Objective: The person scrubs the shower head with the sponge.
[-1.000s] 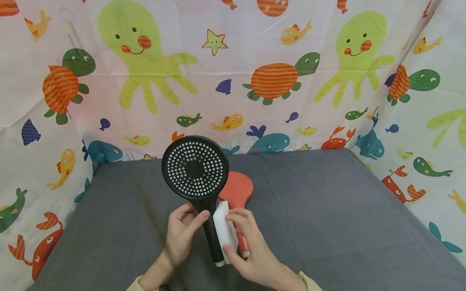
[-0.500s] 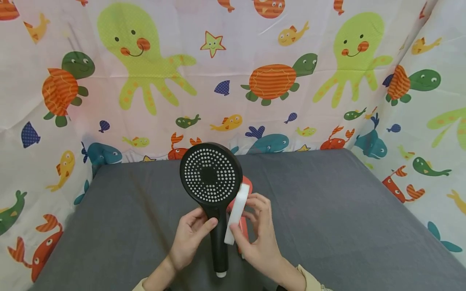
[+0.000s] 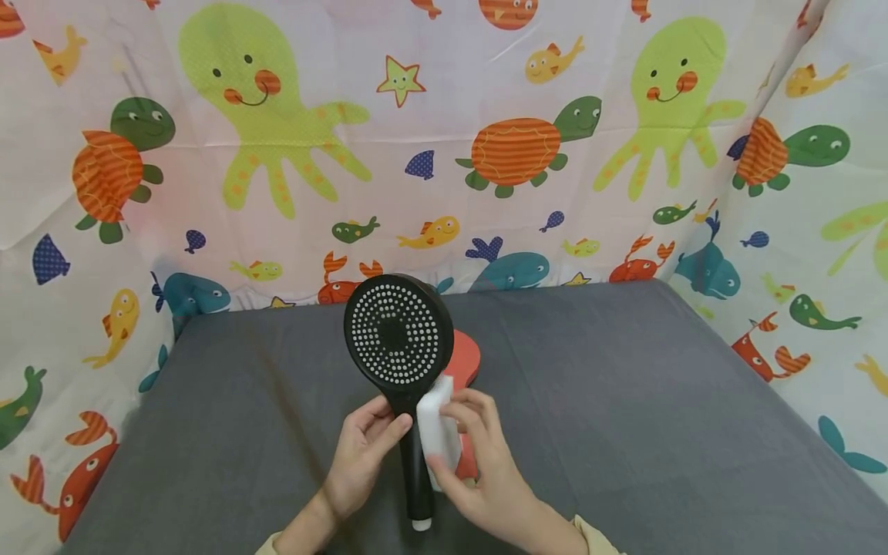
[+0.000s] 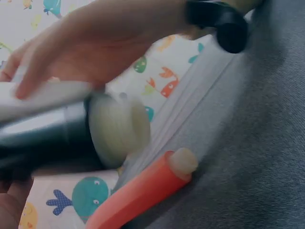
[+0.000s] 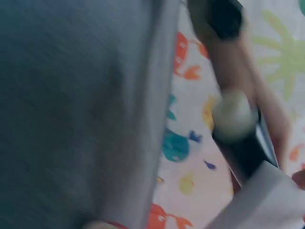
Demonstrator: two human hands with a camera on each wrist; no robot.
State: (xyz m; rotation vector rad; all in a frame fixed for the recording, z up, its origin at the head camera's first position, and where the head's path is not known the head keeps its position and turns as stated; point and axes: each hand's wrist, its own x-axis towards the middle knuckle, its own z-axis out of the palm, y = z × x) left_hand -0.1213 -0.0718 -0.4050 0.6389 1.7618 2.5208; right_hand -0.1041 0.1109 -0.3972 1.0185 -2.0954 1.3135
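Note:
In the head view my left hand [image 3: 364,447] grips a black shower head [image 3: 398,331] at the neck, thumb across the front. Its round face of white nozzles points toward me, handle down. My right hand [image 3: 489,470] pinches a white block-shaped sponge [image 3: 437,432] between thumb and fingers, right against the side of the black handle. The left wrist view gives the handle's pale threaded end [image 4: 119,129] up close, blurred. A red shower head [image 3: 463,358] lies behind, partly hidden by the sponge and right hand; its handle [image 4: 138,193] also ends in a pale fitting.
Grey cloth [image 3: 624,401] covers the table. Around its back and sides hangs a white curtain [image 3: 444,100] printed with sea animals. Dark bands sit on both wrists, one showing as a black strap [image 4: 231,31] in the left wrist view.
The black shower head has shifted a little right and down since the first frame. The sponge went up along its neck, then came back down the handle, turning its broad side toward me.

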